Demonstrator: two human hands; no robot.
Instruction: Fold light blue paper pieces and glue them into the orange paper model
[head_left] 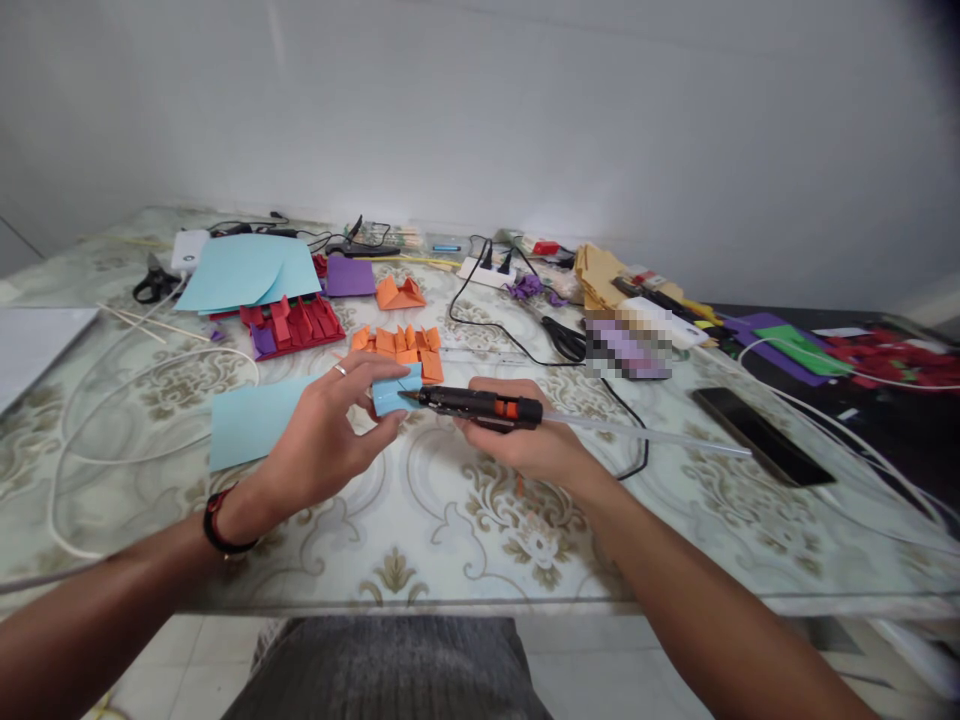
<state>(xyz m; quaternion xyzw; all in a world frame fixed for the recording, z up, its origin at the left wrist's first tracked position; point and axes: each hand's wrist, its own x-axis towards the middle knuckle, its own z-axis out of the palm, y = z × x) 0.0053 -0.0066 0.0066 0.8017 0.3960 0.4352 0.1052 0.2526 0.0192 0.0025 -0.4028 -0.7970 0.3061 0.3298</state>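
My left hand (330, 425) pinches a small folded light-blue paper piece (396, 390) just above the patterned table (420, 520). My right hand (525, 440) grips a black and orange glue gun (480, 405) held level, with its tip touching the blue piece. A clear glue stick (645, 435) juts out of the gun's back end to the right. Right behind the hands lie several orange folded paper pieces (401, 345).
A light-blue sheet (255, 420) lies left of my hands, red and purple folded pieces (289, 328) behind it. Farther back are blue sheets (247, 270), scissors (154, 285), a power strip (487, 270) with black cables. A phone (757, 435) lies right; white cord (112, 400) loops left.
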